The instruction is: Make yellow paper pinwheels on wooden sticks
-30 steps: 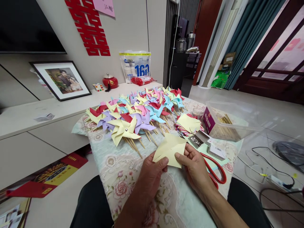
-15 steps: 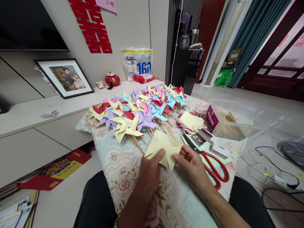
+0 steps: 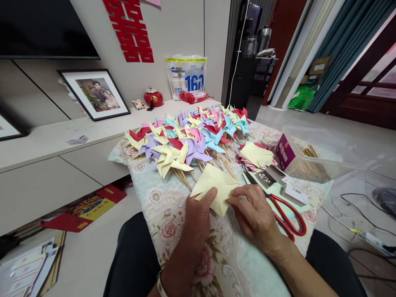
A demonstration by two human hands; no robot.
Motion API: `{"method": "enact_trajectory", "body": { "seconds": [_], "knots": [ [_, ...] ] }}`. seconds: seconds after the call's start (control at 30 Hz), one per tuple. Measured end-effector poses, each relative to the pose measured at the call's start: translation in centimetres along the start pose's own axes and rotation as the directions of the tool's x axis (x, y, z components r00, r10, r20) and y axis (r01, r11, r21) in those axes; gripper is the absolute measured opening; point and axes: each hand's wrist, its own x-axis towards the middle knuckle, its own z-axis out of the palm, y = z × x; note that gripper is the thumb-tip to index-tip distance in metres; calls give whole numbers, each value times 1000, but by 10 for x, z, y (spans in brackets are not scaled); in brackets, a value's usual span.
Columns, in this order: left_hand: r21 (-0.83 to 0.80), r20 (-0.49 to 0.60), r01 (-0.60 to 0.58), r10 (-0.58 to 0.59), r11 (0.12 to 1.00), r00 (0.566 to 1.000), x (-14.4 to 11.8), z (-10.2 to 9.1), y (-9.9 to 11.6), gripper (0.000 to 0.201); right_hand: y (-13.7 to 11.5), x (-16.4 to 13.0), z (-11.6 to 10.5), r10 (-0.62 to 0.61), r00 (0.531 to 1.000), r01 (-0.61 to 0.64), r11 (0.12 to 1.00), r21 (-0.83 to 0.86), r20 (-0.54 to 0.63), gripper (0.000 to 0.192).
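1. My left hand (image 3: 198,214) pinches the near-left edge of the yellow paper square (image 3: 215,187), thumb on top; it sits at frame centre.
2. My right hand (image 3: 255,214) has its fingers curled onto the square's right corner, pressing it.
3. Change: the square has come down from mid-air and now rests on the floral cloth (image 3: 173,231). I judge folding goes on against the surface.
4. Finished pinwheels (image 3: 185,140) lie above; red scissors (image 3: 286,214) at right.

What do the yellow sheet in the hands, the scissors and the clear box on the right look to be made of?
Yellow sheet: matte paper, judging by its sharp creases and folded corners.
Scissors: glossy red handles, probably plastic; grey blades, apparently metal.
Clear box: see-through, likely plastic; sticks show through its wall.
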Motion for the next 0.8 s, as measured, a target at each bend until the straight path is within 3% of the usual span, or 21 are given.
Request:
{"method": "enact_trajectory", "body": {
  "seconds": [0.13,0.27,0.43,0.6,0.8],
  "knots": [
    [-20,29,13,-12,1000,1000,2,0,-4,7,-3,0,-1,-20,999,21,999,-41,29,16],
    [-156,110,83,-66,984,992,8,-1,-21,15,-5,1,-2,1,999,1,999,-34,36,11],
    [-178,140,66,-42,982,989,13,-2,-41,24,-6,3,-4,51,997,-50,998,-23,53,10],
    [-133,186,61,-35,989,982,12,-3,-41,22,-6,5,-5,104,991,-103,994,-20,80,10],
    [-68,239,-40,55,997,969,12,-4,-40,18,-6,4,-4,136,987,-137,991,5,84,12]
  ]
}}
